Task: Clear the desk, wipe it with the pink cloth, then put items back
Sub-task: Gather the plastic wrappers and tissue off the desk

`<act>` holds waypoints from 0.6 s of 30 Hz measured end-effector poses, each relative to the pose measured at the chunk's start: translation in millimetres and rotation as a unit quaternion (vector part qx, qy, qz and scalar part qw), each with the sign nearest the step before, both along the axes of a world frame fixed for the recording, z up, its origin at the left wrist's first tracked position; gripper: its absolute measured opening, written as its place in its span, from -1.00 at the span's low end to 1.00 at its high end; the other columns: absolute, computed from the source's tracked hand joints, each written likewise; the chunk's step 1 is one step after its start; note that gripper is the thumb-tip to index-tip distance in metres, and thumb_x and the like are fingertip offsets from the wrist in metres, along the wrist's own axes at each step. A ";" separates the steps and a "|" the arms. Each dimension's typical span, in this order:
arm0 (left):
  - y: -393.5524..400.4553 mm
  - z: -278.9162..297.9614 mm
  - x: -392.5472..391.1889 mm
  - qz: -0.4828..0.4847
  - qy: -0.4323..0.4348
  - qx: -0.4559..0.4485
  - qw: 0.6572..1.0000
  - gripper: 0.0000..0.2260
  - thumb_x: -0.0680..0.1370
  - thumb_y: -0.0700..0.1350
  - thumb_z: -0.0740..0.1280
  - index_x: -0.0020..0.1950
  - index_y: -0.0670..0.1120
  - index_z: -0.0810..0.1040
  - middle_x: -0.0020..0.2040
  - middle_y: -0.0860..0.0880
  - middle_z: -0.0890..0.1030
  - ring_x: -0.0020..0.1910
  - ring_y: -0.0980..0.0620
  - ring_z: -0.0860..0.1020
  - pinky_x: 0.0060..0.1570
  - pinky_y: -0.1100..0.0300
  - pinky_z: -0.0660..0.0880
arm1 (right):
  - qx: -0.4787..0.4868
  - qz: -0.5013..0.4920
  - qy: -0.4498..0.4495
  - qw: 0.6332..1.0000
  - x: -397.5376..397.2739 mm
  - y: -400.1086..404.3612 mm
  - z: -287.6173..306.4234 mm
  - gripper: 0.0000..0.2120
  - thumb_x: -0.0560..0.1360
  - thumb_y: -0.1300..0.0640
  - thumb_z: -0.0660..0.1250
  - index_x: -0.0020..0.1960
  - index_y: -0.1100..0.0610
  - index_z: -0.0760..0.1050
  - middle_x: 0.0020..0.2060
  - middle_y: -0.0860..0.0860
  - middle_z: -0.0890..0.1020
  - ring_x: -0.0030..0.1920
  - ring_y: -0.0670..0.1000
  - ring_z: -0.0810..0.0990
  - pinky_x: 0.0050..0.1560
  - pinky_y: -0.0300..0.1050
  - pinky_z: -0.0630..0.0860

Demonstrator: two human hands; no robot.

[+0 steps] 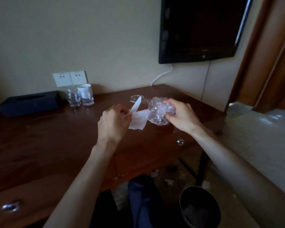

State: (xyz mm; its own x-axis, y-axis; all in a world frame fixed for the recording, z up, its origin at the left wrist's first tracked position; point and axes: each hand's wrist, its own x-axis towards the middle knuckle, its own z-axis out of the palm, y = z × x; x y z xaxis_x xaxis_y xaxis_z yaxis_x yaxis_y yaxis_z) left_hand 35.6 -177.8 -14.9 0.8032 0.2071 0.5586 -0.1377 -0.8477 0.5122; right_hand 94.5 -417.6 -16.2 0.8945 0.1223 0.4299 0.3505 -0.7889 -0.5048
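Over the dark wooden desk (39,137), my left hand (113,120) pinches a white paper scrap (138,119), with a thin strip of it sticking up. My right hand (179,116) grips a crumpled clear plastic wrapper (156,112) with a pinkish tint. Both hands are close together above the desk's right part. Another clear plastic piece (135,98) lies on the desk behind them. No pink cloth is in view.
A black tissue box (30,102) sits at the back left. Two glasses (80,96), one holding a white cup, stand by the wall sockets. A black TV (201,28) hangs on the wall. A dark bin (199,209) stands on the floor, and a bed (262,137) is at right.
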 end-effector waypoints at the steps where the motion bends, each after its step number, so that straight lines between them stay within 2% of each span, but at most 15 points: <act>1: -16.9 -11.2 -7.2 -0.007 -0.001 0.003 1.000 -0.88 0.49 0.03 0.40 -0.02 0.05 0.64 -0.06 0.00 0.67 -0.01 -0.15 0.60 -0.17 0.06 0.47 | 0.000 -0.017 -0.002 1.000 -13.4 -18.7 -8.9 -0.51 0.46 0.12 0.37 0.36 -0.18 0.50 -0.06 -0.04 0.71 -0.07 0.12 0.66 0.05 -0.04 0.62; 3: -50.3 -35.9 -17.3 -0.031 0.001 0.013 0.999 -0.89 0.50 0.06 0.41 -0.02 0.08 0.64 -0.12 0.00 0.67 -0.04 -0.13 0.60 -0.19 0.06 0.50 | 0.015 -0.055 -0.003 0.998 -38.5 -57.5 -29.2 -0.50 0.46 0.12 0.37 0.37 -0.17 0.51 0.04 -0.03 0.73 0.02 0.13 0.68 0.09 -0.07 0.62; 5: -84.9 -64.2 -22.1 -0.075 0.022 0.013 0.997 -0.90 0.50 0.07 0.42 -0.03 0.10 0.64 -0.15 0.01 0.67 -0.10 -0.09 0.62 -0.20 0.05 0.57 | 0.020 -0.091 0.005 0.996 -60.3 -97.9 -53.7 -0.52 0.45 0.11 0.39 0.35 -0.15 0.53 0.03 -0.03 0.73 0.01 0.07 0.69 0.08 -0.17 0.59; 9: -154.8 -125.9 -13.5 -0.163 0.137 0.038 0.976 -0.88 0.51 0.05 0.43 0.01 0.08 0.67 -0.09 -0.01 0.69 -0.09 -0.09 0.65 -0.08 0.01 0.63 | 0.025 -0.131 0.045 0.990 -94.0 -169.6 -103.8 -0.56 0.40 0.03 0.36 0.29 -0.07 0.59 0.02 0.00 0.73 0.02 0.06 0.67 0.08 -0.06 0.58; 10: -171.5 -143.2 -8.5 -0.181 0.174 0.050 0.967 -0.88 0.52 0.05 0.44 0.02 0.07 0.68 -0.07 -0.02 0.69 -0.07 -0.08 0.65 -0.04 0.00 0.64 | 0.032 -0.140 0.051 0.988 -100.6 -184.6 -116.1 -0.58 0.42 0.01 0.37 0.28 -0.05 0.61 0.02 0.00 0.73 0.01 0.02 0.67 0.06 -0.13 0.57; 12: -201.9 -180.7 2.9 -0.211 0.236 0.074 0.945 -0.90 0.53 0.02 0.43 0.00 0.05 0.67 -0.07 -0.02 0.67 -0.04 -0.09 0.65 -0.02 -0.01 0.63 | 0.035 -0.158 0.071 0.984 -109.4 -211.4 -141.4 -0.66 0.48 0.02 0.39 0.25 -0.02 0.63 0.01 -0.01 0.72 -0.03 -0.09 0.64 -0.05 -0.39 0.46; 13: -215.3 -199.3 9.0 -0.220 0.261 0.090 0.936 -0.91 0.53 0.02 0.43 -0.03 0.04 0.66 -0.08 -0.03 0.65 -0.05 -0.11 0.64 -0.05 0.02 0.62 | 0.032 -0.169 0.086 0.981 -112.1 -222.6 -154.3 -0.68 0.51 0.03 0.40 0.26 0.01 0.62 0.02 0.00 0.70 -0.02 -0.07 0.64 -0.07 -0.41 0.42; 15: -241.0 -233.3 20.9 -0.224 0.298 0.122 0.920 -0.89 0.54 0.03 0.41 -0.02 0.03 0.65 -0.06 -0.05 0.61 -0.03 -0.14 0.63 -0.08 0.04 0.58 | 0.031 -0.194 0.124 0.973 -115.7 -241.0 -179.6 -0.65 0.54 0.06 0.40 0.31 0.06 0.59 0.04 -0.01 0.68 -0.01 -0.02 0.64 -0.03 -0.26 0.42; 18: -274.3 -277.2 37.6 -0.217 0.330 0.146 0.907 -0.84 0.58 0.04 0.38 0.06 -0.02 0.64 -0.01 -0.06 0.56 0.05 -0.15 0.60 0.03 -0.01 0.55 | 0.029 -0.200 0.155 0.967 -114.3 -256.6 -217.1 -0.62 0.54 0.09 0.39 0.35 0.01 0.56 0.07 -0.01 0.70 -0.03 -0.03 0.64 -0.02 -0.22 0.47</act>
